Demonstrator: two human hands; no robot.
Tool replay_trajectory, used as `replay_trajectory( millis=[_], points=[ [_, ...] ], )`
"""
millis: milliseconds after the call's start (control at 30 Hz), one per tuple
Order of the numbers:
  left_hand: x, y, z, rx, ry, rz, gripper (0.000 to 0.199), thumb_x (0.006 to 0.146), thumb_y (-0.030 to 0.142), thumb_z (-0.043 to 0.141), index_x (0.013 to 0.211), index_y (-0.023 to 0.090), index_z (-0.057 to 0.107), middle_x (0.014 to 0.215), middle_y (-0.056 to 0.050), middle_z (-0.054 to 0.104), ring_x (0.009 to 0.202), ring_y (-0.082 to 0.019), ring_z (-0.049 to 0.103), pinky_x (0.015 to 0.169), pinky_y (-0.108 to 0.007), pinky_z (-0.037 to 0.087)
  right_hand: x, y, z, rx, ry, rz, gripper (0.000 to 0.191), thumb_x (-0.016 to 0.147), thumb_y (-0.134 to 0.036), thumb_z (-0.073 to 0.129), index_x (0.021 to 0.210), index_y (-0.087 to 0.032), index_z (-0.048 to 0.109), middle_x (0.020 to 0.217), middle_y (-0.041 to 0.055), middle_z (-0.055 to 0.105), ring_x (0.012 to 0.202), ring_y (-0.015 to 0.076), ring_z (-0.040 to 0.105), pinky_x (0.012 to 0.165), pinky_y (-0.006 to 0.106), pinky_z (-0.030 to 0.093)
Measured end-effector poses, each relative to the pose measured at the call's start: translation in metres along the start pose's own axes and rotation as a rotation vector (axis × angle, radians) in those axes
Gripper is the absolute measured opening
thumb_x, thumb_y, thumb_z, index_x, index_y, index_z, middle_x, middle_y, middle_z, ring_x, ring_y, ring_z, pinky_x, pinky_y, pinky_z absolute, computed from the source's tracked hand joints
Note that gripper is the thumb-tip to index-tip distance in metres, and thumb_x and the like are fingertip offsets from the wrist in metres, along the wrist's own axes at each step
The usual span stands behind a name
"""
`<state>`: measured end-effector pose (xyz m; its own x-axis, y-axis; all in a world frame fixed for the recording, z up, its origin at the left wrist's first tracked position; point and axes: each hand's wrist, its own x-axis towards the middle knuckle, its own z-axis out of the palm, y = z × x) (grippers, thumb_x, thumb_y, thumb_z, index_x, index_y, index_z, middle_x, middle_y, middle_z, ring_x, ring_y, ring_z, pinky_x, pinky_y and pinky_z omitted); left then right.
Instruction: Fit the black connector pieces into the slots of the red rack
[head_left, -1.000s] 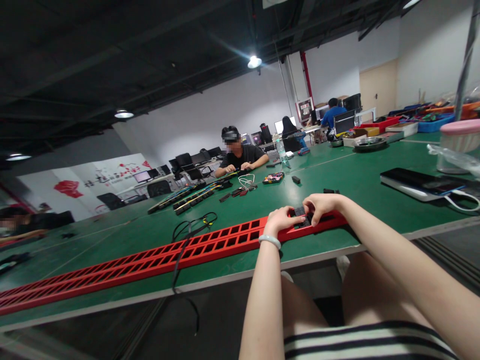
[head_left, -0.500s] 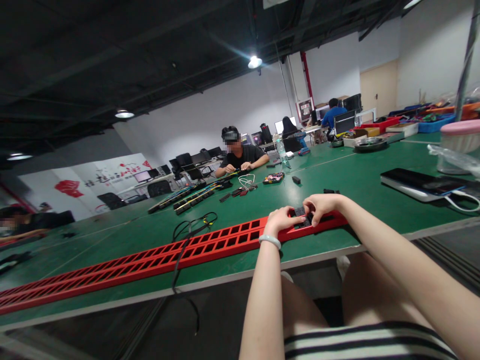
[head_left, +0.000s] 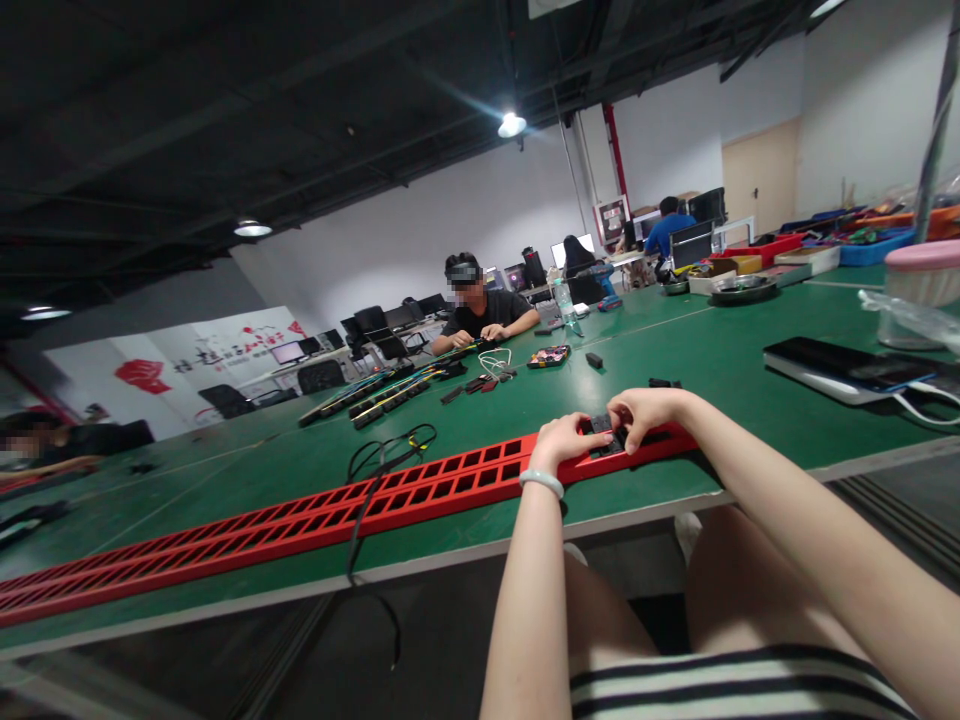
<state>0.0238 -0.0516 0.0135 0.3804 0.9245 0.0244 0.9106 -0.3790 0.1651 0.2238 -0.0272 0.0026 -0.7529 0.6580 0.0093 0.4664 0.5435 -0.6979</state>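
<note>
Left hand (head_left: 564,441) and right hand (head_left: 643,414) appear to pinch the black piece (head_left: 599,424) at the red rack (head_left: 480,498). Advise even pressure, piece kept level.

The light is cool and uneven. It comes from overhead: one ceiling lamp (head_left: 511,125) burns out to white with a bluish streak of flare, while dimmer lamps (head_left: 253,229) glow farther left. The ceiling (head_left: 187,110) sinks almost to black; the far wall (head_left: 405,225) reads pale grey. The green table (head_left: 720,365) is moderately lit, with deep shadow beneath it. Detail in the black part (head_left: 600,424) at the fingers (head_left: 597,440) is hard to read. The view tilts, the right forearm (head_left: 795,515) stretches towards the edge, and the far left looks soft.
</note>
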Motion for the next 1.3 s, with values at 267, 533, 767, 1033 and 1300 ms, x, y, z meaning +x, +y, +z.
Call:
replay_trajectory(
  millis=[267,533,767,1033,1300],
  points=[
    [0.01,-0.014,0.011,-0.003,0.032,0.093,0.069,0.059,0.075,0.038,0.107,0.028,0.052,0.104,-0.001,0.06,0.093,-0.021,0.055,0.075,-0.026,0.042,-0.001,0.002,0.001,-0.034,0.02,-0.001,0.046,0.042,-0.04,0.073,0.074,-0.015,0.052,0.064,-0.0048,0.049,0.055,0.009,0.044,0.049,0.02,0.032],
    [0.01,-0.013,0.01,-0.011,0.016,0.073,0.065,0.061,0.072,0.041,0.107,0.028,0.052,0.105,-0.001,0.059,0.094,-0.021,0.054,0.077,-0.026,0.04,-0.001,0.0,0.0,-0.083,0.034,0.016,0.048,0.042,-0.042,0.073,0.077,-0.016,0.054,0.067,-0.0035,0.052,0.057,0.01,0.046,0.05,0.02,0.033],
    [0.005,-0.008,0.006,-0.023,0.013,0.028,0.073,0.057,0.076,0.04,0.109,0.027,0.052,0.107,-0.003,0.058,0.098,-0.022,0.053,0.08,-0.027,0.039,-0.009,-0.009,0.01,-0.182,0.138,0.054,0.044,0.048,-0.044,0.07,0.081,-0.016,0.062,0.072,0.0009,0.057,0.064,0.0149,0.05,0.054,0.023,0.036],
    [0.002,-0.007,0.007,-0.012,0.025,0.018,0.072,0.058,0.074,0.041,0.11,0.027,0.051,0.108,-0.003,0.058,0.1,-0.022,0.052,0.082,-0.027,0.039,-0.035,-0.029,0.053,-0.317,0.448,0.04,0.035,0.072,-0.046,0.051,0.088,-0.018,0.066,0.086,0.0078,0.056,0.072,0.0182,0.054,0.065,0.027,0.042],
    [0.007,-0.014,0.012,-0.002,0.049,0.071,0.069,0.06,0.073,0.04,0.11,0.027,0.051,0.109,-0.002,0.057,0.098,-0.021,0.053,0.082,-0.025,0.038,-0.04,-0.026,0.103,-0.514,0.71,0.05,0.049,0.081,-0.041,0.039,0.121,-0.013,0.045,0.12,0.0155,0.049,0.105,0.0283,0.048,0.088,0.041,0.037]
  ],
)
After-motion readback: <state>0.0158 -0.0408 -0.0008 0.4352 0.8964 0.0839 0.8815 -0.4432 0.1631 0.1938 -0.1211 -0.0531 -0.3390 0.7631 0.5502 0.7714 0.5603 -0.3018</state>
